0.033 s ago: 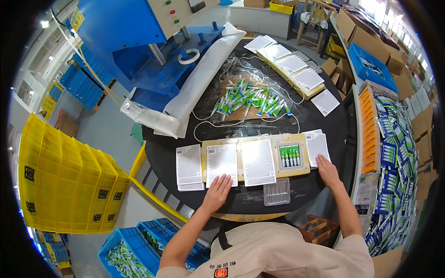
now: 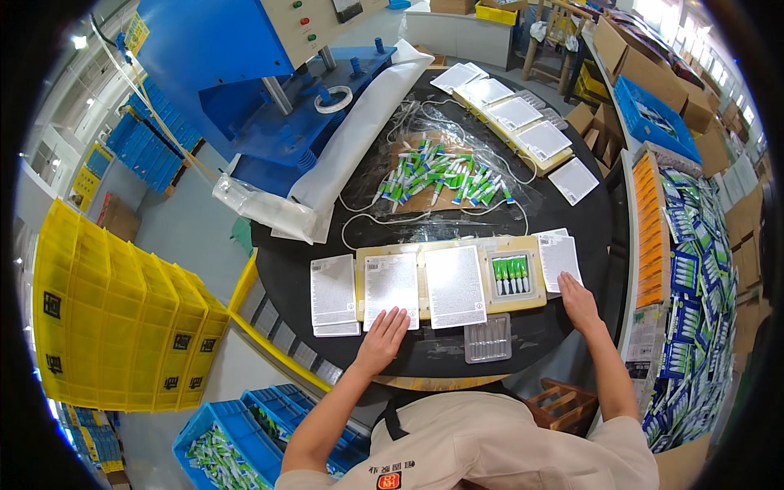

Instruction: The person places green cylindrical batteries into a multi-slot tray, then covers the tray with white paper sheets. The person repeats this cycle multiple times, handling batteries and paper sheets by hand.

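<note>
My left hand (image 2: 384,341) lies flat, fingers stretched, at the lower edge of a white printed card (image 2: 390,282) on the long cream tray (image 2: 536,300). A second printed card (image 2: 455,286) covers the tray's middle. The right-hand slot shows a clear blister (image 2: 512,275) filled with several small green-and-white tubes. My right hand (image 2: 577,304) rests with fingers extended on the white card (image 2: 559,261) at the tray's right end. More white cards (image 2: 333,290) lie at the left end. Below the tray sits an empty clear blister (image 2: 487,339).
Loose tubes (image 2: 441,175) are heaped mid-table on cardboard. A second card-covered tray (image 2: 523,126) stands at the far right. A blue press (image 2: 245,90) rises at the far left. Yellow crates (image 2: 122,310), blue tube crates (image 2: 220,416) and a bin of packed blisters (image 2: 694,302) surround the table.
</note>
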### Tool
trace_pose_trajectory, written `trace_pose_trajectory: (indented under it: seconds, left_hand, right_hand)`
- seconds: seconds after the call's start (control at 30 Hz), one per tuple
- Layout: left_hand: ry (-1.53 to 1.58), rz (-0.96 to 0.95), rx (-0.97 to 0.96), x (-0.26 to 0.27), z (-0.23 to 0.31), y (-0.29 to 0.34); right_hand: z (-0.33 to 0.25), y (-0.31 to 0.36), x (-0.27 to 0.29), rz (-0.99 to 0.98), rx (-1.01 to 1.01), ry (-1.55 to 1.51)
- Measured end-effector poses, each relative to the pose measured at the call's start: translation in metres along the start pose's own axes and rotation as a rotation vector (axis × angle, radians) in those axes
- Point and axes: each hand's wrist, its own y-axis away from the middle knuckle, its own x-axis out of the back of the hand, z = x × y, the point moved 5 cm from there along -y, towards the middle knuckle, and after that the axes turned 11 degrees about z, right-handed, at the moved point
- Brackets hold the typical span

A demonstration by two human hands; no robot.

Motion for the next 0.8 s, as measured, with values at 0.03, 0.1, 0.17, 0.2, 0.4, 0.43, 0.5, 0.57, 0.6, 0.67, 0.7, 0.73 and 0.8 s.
trace_pose_trajectory:
  seconds: [0.03,0.1,0.17,0.2,0.4,0.43,0.5,0.57,0.6,0.67,0.7,0.73,0.8]
  left_hand:
    - [0.02,0.039,0.002,0.002,0.0,-0.001]
    - [0.054,0.054,-0.003,0.004,-0.003,-0.003]
    - [0.115,0.023,0.022,0.003,-0.01,-0.005]
    - [0.152,0.007,0.046,0.003,-0.012,-0.005]
    - [0.106,0.008,0.108,0.019,0.002,-0.036]
    - [0.152,0.036,0.124,0.02,0.014,-0.047]
    - [0.199,0.044,0.099,0.014,0.043,-0.075]
    - [0.152,-0.038,0.02,-0.003,0.072,-0.104]
    - [0.129,-0.041,-0.013,-0.009,0.079,-0.116]
    - [0.054,-0.177,-0.022,-0.026,0.078,-0.126]
    - [0.011,-0.177,-0.041,-0.033,0.078,-0.131]
    - [0.008,-0.285,-0.033,-0.041,0.072,-0.128]
    - [-0.014,-0.343,-0.043,-0.046,0.064,-0.119]
  right_hand:
    - [0.002,-0.001,0.003,0.033,-0.03,-0.027]
    - [0.001,-0.006,0.017,0.187,-0.099,-0.098]
    - [0.001,-0.014,0.034,0.291,-0.218,-0.128]
    - [0.0,-0.018,0.042,0.295,-0.312,-0.135]
    - [-0.063,-0.046,0.121,0.646,-0.195,-0.098]
    - [-0.085,-0.048,0.123,0.68,-0.095,-0.136]
    - [-0.117,-0.051,0.111,0.588,-0.016,-0.171]
    - [-0.135,-0.046,0.092,0.465,-0.012,-0.159]
    - [-0.14,-0.043,0.081,0.408,-0.026,-0.151]
    - [-0.143,-0.032,0.066,0.348,-0.075,-0.105]
    - [-0.143,-0.028,0.061,0.338,-0.096,-0.101]
    - [-0.141,-0.024,0.06,0.384,-0.124,-0.11]
    - [-0.144,-0.024,0.051,0.311,-0.117,-0.158]
